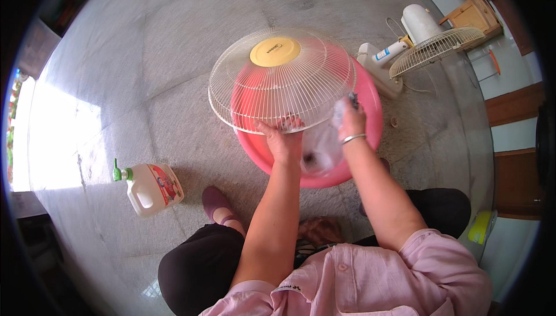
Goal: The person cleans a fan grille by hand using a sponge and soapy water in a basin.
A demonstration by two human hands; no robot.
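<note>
A white wire fan grille (304, 98) with a yellow centre badge (275, 52) is held tilted over a pink plastic basin (374, 112). My left hand (282, 140) grips the grille's near rim, thumb outside and fingertips showing through the wires. Close to the grille's right edge, my right hand (352, 120) is shut on a foamy grey scrubbing cloth (352, 98), blurred and partly hidden by the fingers. Sudsy water (323, 146) fills the near part of the basin, and a dark spot shows in it. The grille covers much of the basin's far side.
Beyond the basin on the right, a pedestal fan (384, 68) lies without its front grille, its cord on the concrete floor (186, 25). A white jug with a green pump (154, 188) is at the left. A small round piece (394, 122) lies right of the basin.
</note>
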